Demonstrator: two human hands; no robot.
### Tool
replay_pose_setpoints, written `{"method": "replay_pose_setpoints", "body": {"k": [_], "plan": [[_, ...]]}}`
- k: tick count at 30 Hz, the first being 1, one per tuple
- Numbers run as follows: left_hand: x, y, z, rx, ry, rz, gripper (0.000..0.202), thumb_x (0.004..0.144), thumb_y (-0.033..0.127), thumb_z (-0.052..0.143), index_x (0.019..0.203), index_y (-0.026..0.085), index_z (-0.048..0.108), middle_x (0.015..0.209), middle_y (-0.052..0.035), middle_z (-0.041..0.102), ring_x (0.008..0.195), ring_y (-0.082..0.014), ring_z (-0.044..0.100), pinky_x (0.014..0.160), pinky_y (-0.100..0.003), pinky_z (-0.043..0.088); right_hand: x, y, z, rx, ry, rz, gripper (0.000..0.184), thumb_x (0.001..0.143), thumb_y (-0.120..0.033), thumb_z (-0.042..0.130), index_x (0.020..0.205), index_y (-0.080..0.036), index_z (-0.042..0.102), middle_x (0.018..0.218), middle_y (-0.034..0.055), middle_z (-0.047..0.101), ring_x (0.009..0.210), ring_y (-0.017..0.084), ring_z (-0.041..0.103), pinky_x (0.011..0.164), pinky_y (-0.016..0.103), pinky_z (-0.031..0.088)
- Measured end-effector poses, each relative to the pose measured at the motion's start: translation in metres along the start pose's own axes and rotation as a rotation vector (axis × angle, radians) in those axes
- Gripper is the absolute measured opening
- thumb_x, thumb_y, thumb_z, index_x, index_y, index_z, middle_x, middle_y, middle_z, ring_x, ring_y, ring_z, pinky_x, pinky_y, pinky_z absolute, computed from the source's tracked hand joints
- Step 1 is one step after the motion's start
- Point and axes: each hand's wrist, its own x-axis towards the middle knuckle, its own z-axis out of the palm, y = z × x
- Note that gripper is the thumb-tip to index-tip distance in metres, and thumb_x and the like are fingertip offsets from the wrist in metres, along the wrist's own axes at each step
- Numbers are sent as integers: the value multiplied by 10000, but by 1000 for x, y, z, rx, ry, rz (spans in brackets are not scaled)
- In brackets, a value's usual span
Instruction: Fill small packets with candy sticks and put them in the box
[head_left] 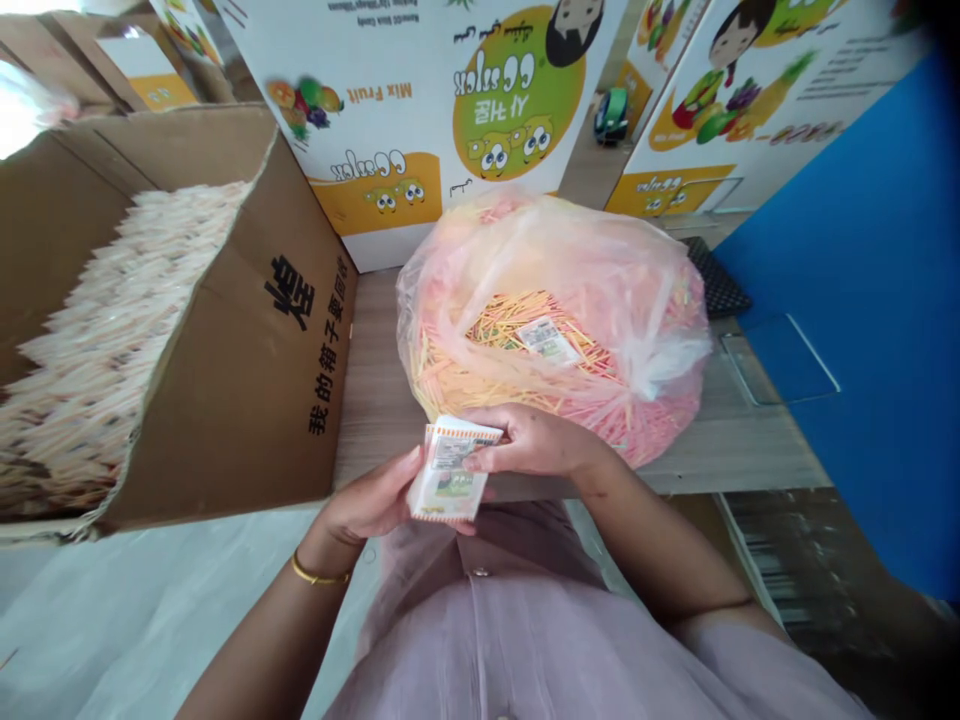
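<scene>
Shirt: nearest, on the near side of the plastic bag.
Packet stack: upright, just short of bag.
Left hand: curled around stack's left side, wrist bent inward.
Right hand: pinching stack's right side, thumb across front.
Stack: seemingly being squared up; next move would want light, even pressure.

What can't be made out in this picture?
All in the head view:
How many sachets are held: the front one covers those behind.
Most left hand fingers: hidden behind the sachets.
Fine print on the loose sachet among the sticks: too small and blurred.
Brown carton's far left side: cut off by the left edge.
</scene>
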Motion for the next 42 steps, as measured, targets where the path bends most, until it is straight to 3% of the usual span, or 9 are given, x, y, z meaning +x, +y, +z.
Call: {"method": "replay_pose_setpoints", "body": {"k": [2, 6, 10, 14, 17, 22, 27, 34, 42], "plan": [[5, -5, 4, -57, -73, -7, 715, 807, 727, 679, 1324, 233, 668, 1300, -185, 714, 1245, -393, 669, 860, -508, 626, 0, -2, -1, -84, 51, 12, 233, 878, -333, 688, 1054, -184, 716, 1007, 6, 692, 915, 151, 652, 818, 252, 510], [11, -5, 11, 31, -48, 18, 601, 823, 556, 771, 1301, 203, 681, 1293, -205, 715, 1086, -334, 745, 697, -333, 628, 2, 3, -2, -177, 78, 44, 185, 900, -316, 636, 1012, -183, 700, 1028, 15, 653, 808, 125, 624, 703, 236, 497], [19, -4, 14, 55, 165, -19, 438, 854, 435, 773, 1198, 169, 724, 1175, -184, 761, 954, -281, 772, 652, -295, 618, 10, 17, -5, -336, 316, -36, 283, 908, -348, 655, 1140, -186, 676, 1140, 50, 671, 1016, 177, 633, 884, 301, 509], [30, -8, 16, -38, 385, 122, 467, 735, 278, 885, 1163, 169, 735, 1101, -118, 790, 1034, -264, 758, 870, -333, 622, 16, 30, 1, -183, 437, -28, 467, 947, -477, 633, 1303, -176, 591, 1297, 101, 658, 1127, 195, 643, 980, 353, 507], [33, -8, 21, -92, 422, 178, 502, 699, 256, 907, 1161, 162, 733, 1089, -101, 794, 1052, -251, 752, 948, -335, 602, 17, 34, 10, -126, 469, 15, 460, 907, -468, 698, 1247, -169, 613, 1237, 87, 700, 1089, 198, 672, 958, 348, 520], [35, -6, 25, -131, 468, 230, 449, 797, 364, 829, 1180, 164, 704, 1111, -107, 779, 916, -227, 761, 723, -308, 654, 17, 32, 18, -135, 647, 31, 398, 938, -494, 635, 1159, -166, 679, 1129, 71, 739, 1003, 199, 687, 872, 323, 522], [38, -6, 26, -119, 631, 263, 464, 763, 306, 844, 1181, 165, 700, 1109, -99, 780, 845, -206, 759, 616, -249, 636, 16, 31, 17, -105, 709, 28, 353, 935, -506, 598, 965, -165, 684, 939, 41, 727, 858, 177, 657, 805, 300, 506], [36, -9, 27, -121, 535, 247, 522, 731, 336, 884, 1196, 179, 707, 1125, -80, 771, 841, -182, 734, 602, -264, 656, 17, 31, 17, -160, 701, -37, 303, 955, -464, 554, 933, -173, 634, 939, 31, 694, 868, 160, 623, 808, 285, 471], [34, -8, 25, -130, 526, 210, 448, 739, 309, 879, 1130, 167, 714, 1030, -71, 770, 802, -177, 732, 590, -260, 653, 15, 29, 15, -273, 693, -4, 361, 965, -505, 545, 806, -182, 546, 771, -4, 580, 722, 131, 508, 675, 262, 384]]}}
